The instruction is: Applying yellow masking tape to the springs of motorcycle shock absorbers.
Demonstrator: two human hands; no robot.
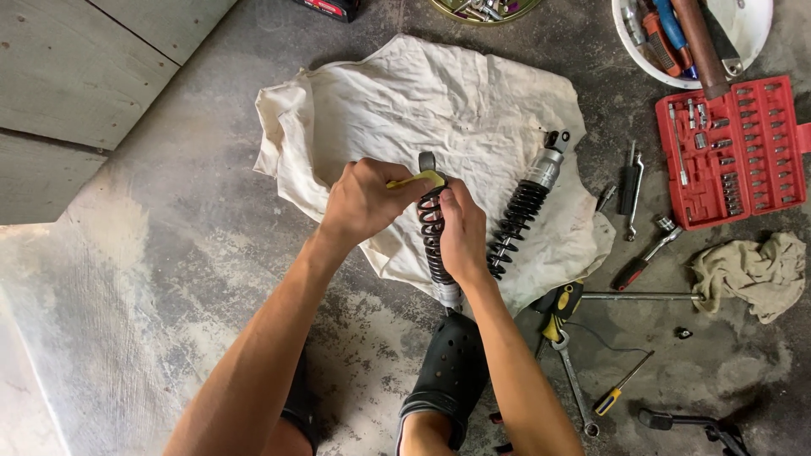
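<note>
Centrally, seen from the head camera:

1. Work piece. A coil-spring shock absorber (433,241) lies on a white cloth (439,101) spread over the concrete floor (152,279), its silver lower end pointing toward the person's black clog (448,371).
2. Right hand (463,236). Its fingers are wrapped around the black spring from the right, gripping the body and steadying it against the cloth.
3. Left hand (363,203). Clenched over a yellow-handled tool (416,180), it presses the tool at the top of the spring, just below the upper mounting eye. The working tip is hidden by the fingers, so its kind cannot be told.
4. Technique, as a judgement. The job probably goes best with the right-hand grip kept low and firm so the body cannot roll, with force applied along the shock's axis, not across it, and with the fingertips kept out of the gaps between coils, where a slip could pinch.
5. Surroundings. A second shock absorber (525,211) lies on the same cloth just to the right, apart from both hands. Farther right lie loose wrenches and a ratchet (646,253), a red socket case (731,148), a crumpled rag (752,270) and a white tub of tools (752,21).
</note>
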